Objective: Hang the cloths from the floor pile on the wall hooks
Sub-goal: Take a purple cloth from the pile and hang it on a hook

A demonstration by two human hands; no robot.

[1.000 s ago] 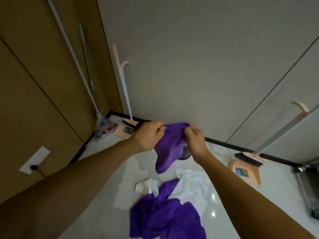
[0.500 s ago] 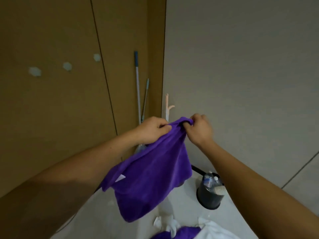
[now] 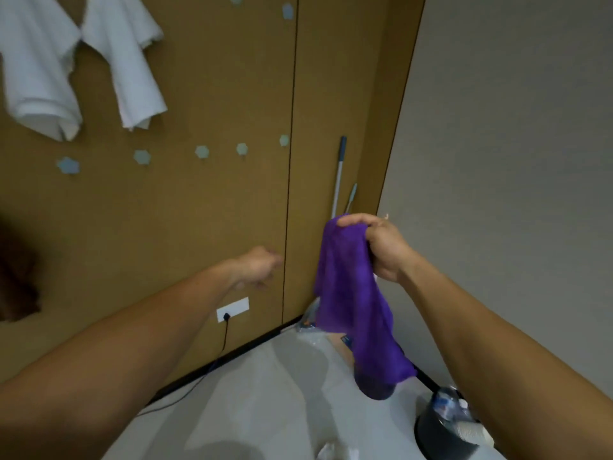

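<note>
The right hand (image 3: 381, 247) is closed around the top of one purple cloth (image 3: 355, 303), which hangs down from the fist in front of the corner of the room. The left hand (image 3: 258, 267) reaches toward the brown wall (image 3: 199, 227); it holds nothing, and it is too blurred to tell how far its fingers are curled.

Two white cloths (image 3: 66, 61) hang side by side on the wall at the upper left. Below them runs a row of five pale hooks (image 3: 202, 151), all bare, and two more hooks (image 3: 287, 10) sit near the top edge.

Two long poles (image 3: 338, 180) lean in the corner just behind the purple cloth. A white wall socket (image 3: 233, 309) with a black cable (image 3: 225, 333) plugged in sits low on the wall, under the left hand. A dark bin (image 3: 444, 436) stands on the pale floor (image 3: 265, 393) at the lower right, partly hidden by the right arm. A scrap of white cloth (image 3: 331, 453) shows at the bottom edge.
</note>
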